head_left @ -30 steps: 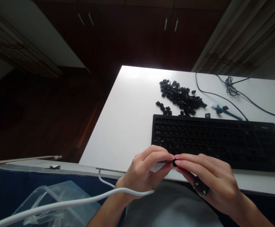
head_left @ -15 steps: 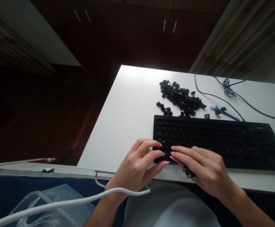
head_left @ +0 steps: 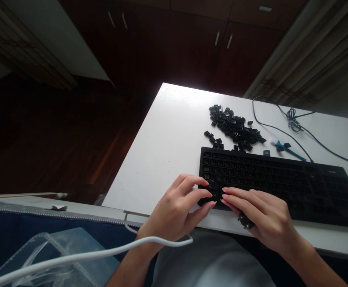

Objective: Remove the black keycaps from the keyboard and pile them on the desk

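Observation:
A black keyboard [head_left: 269,175] lies along the front of the white table, with keycaps fitted at its lower left corner and many bare key places elsewhere. My left hand [head_left: 178,205] rests at that corner, its fingers bent and apart, the fingertips touching keycaps [head_left: 212,186] and the thumb at the front edge. Beside it, my right hand [head_left: 262,213] presses index and middle fingertips on the keys close by. Small dark pieces [head_left: 246,220], apparently loose keycaps, are tucked under its curled fingers. Behind the keyboard spreads a pile of loose black keycaps [head_left: 236,127].
A blue tool with a white brush end [head_left: 290,150] lies behind the keyboard near a few keycaps. The black cable [head_left: 293,119] runs across the back right of the white table [head_left: 150,151]. A white cable [head_left: 102,253] crosses in front of my left forearm.
The view has shifted slightly, so table and keyboard appear a little further right. Both hands stay at the same keyboard corner, with little change in finger positions.

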A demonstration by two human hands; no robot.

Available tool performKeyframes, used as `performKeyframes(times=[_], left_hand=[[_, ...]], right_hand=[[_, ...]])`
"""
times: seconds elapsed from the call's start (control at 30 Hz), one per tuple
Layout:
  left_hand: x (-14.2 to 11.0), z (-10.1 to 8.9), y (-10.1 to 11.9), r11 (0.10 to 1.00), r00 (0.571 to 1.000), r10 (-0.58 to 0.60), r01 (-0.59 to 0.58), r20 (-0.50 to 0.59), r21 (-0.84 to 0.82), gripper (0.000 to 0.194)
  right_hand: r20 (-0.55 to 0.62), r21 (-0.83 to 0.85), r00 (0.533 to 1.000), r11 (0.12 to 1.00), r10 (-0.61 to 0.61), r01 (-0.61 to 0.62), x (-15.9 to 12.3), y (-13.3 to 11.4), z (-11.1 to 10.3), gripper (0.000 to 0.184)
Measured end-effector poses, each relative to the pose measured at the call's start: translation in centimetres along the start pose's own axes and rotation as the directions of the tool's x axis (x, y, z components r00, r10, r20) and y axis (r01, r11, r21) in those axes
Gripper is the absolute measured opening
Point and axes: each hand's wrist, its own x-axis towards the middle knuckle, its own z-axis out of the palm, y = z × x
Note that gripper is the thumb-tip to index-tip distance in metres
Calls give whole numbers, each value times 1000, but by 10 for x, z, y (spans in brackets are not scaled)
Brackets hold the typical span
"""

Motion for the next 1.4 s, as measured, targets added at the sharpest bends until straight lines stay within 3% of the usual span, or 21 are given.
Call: performKeyframes(times=[0.8,1.03,1.17,1.23,1.27,1.33,1.4], left_hand=[[6,3,2,998,1000,-16,16,5,56,24],[13,4,5,999,997,1,-3,73,34,27],[10,2,5,999,997,-32,32,71,-6,30],[8,2,5,998,997,-49,51,60,-30,31],[7,2,4,997,997,-58,60,46,-50,31],[6,2,4,990,996,-88,87,-2,-108,28],[6,1,3,977,988,-142,129,-68,-171,22]], right_hand=[[24,8,1000,1000,-2,2,-7,2,3,30],[66,13,997,999,-31,30,-7,4,2,35],[-32,143,999,990,28,-23,-4,-4,-12,28],[-159,347,972,932,173,-110,-1,-12,-22,16],[-212,484,938,863,273,-142,1,-16,-26,18],[-249,752,855,647,455,-126,10,-21,-30,31],[-193,917,816,396,544,-48,24,-25,-30,41]])
